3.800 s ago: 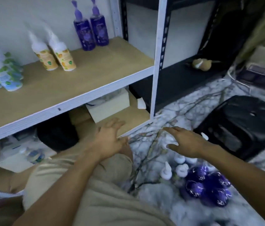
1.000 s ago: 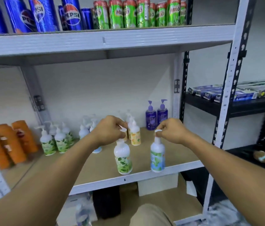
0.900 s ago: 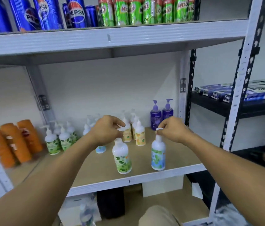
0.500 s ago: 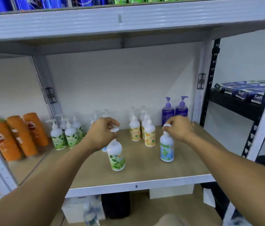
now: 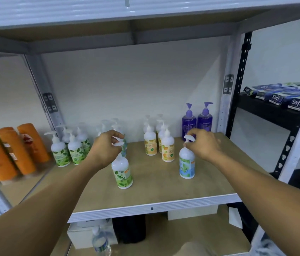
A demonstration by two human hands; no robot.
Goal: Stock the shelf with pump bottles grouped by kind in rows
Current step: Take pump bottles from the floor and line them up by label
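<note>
My left hand pinches the white pump of a green-label pump bottle that stands upright on the wooden shelf. My right hand grips the pump of a blue-label pump bottle, also upright on the board. Behind them stand rows by kind: green-label bottles at the left, blue-label ones partly hidden behind my left hand, orange-label bottles in the middle, two purple bottles at the back right.
Orange shampoo bottles fill the bay to the left. A black rack at the right holds Safi boxes. Below the shelf lie white boxes, a black container and a water bottle. Shelf uprights flank the bay.
Both hands have carried their bottles from the shelf's front edge further in over the board. The view has tilted and moved closer, so the can shelf above has left the frame.
</note>
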